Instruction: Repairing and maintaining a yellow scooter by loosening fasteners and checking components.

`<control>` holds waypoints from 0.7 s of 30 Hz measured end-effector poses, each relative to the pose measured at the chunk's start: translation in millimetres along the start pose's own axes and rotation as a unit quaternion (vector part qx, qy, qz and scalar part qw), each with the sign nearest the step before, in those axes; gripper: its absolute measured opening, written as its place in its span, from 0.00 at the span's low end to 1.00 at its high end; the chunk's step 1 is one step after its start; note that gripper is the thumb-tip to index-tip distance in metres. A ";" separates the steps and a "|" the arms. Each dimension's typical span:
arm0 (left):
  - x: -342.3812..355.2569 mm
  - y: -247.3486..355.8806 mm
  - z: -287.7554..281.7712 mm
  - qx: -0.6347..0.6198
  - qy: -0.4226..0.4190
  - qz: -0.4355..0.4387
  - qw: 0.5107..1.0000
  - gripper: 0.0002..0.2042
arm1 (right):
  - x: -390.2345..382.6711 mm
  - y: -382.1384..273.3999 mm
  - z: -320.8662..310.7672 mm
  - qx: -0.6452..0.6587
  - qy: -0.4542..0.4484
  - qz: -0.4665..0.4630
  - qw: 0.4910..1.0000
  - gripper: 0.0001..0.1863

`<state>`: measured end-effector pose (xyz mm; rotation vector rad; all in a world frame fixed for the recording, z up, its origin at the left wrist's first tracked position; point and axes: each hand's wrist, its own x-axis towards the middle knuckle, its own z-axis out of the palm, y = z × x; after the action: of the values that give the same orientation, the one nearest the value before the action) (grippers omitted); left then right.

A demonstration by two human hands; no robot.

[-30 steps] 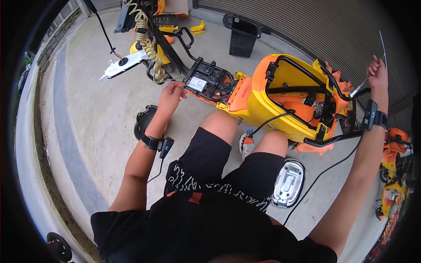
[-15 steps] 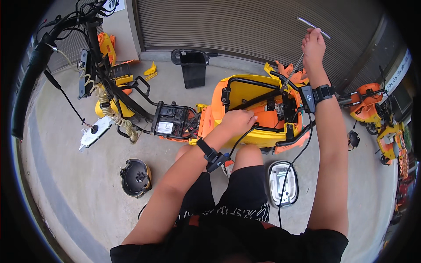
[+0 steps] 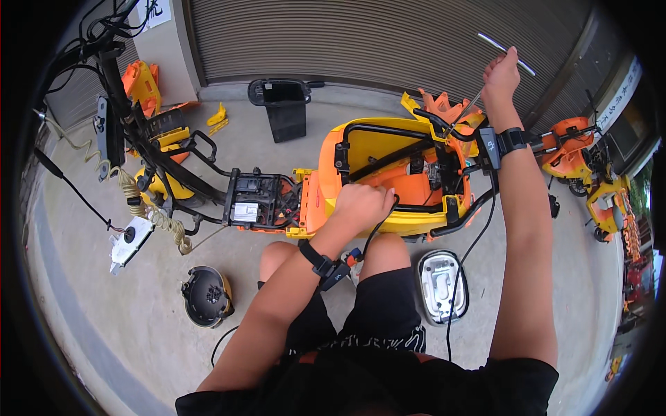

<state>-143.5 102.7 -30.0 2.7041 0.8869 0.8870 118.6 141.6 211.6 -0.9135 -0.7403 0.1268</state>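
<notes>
A stripped yellow and orange scooter body stands in front of my knees, its seat well open and black frame tubes showing. My left hand rests closed on the near edge of that well, gripping a black cable that drops toward my lap. My right hand is raised high at the far right, fist closed around a thin grey cable that runs down into the scooter's rear. Both wrists wear black bands.
The scooter's bare front frame with coiled wires lies at left. A dark helmet sits on the concrete by my left knee, a grey cover plate by my right. A black bin stands before the shutter. More orange scooters are parked at right.
My view swung left to centre the scooter. My left hand moved from the battery tray area onto the seat well's edge. My right hand stayed raised, holding the thin cable.
</notes>
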 end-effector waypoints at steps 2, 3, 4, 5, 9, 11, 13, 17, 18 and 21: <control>-0.7 -0.5 0.7 -0.006 0.009 0.006 1.000 0.22 | 0.6 2.5 1.0 0.026 0.002 -0.001 1.000 0.22; -0.4 -0.5 1.0 -0.009 0.012 0.009 1.000 0.22 | 0.7 3.7 1.8 0.025 0.003 0.007 1.000 0.22; -0.5 -0.4 1.3 -0.007 0.011 0.005 1.000 0.22 | 0.7 4.6 2.5 0.016 0.017 0.019 1.000 0.22; -0.2 -0.6 1.5 -0.007 0.013 0.002 1.000 0.22 | 0.9 5.1 3.0 0.008 0.026 0.035 0.999 0.21; 0.0 -1.1 1.9 -0.012 0.018 0.009 1.000 0.21 | 3.0 2.7 2.1 0.015 0.042 0.027 0.999 0.20; -0.2 -0.8 1.9 -0.013 0.025 0.009 1.000 0.21 | 5.4 0.1 0.0 0.008 0.031 0.009 0.999 0.20; -0.3 -0.1 2.0 -0.011 0.023 0.009 1.000 0.21 | 7.5 -0.9 -2.6 0.010 0.020 0.012 1.000 0.20; 0.3 1.5 0.6 -0.017 0.031 0.000 0.999 0.21 | 8.6 2.6 -7.6 0.018 -0.010 -0.001 1.000 0.20; 0.2 1.7 -0.4 -0.009 0.031 0.001 0.999 0.21 | 8.5 3.8 -8.0 0.021 -0.007 -0.005 1.000 0.20; 0.0 3.1 -4.2 -0.009 0.027 0.005 1.000 0.22 | 9.1 4.6 -9.2 0.027 -0.015 -0.002 1.000 0.20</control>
<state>-144.4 100.1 -25.6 2.6839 0.8712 0.9705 132.1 141.9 209.5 -0.8596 -0.7630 0.1577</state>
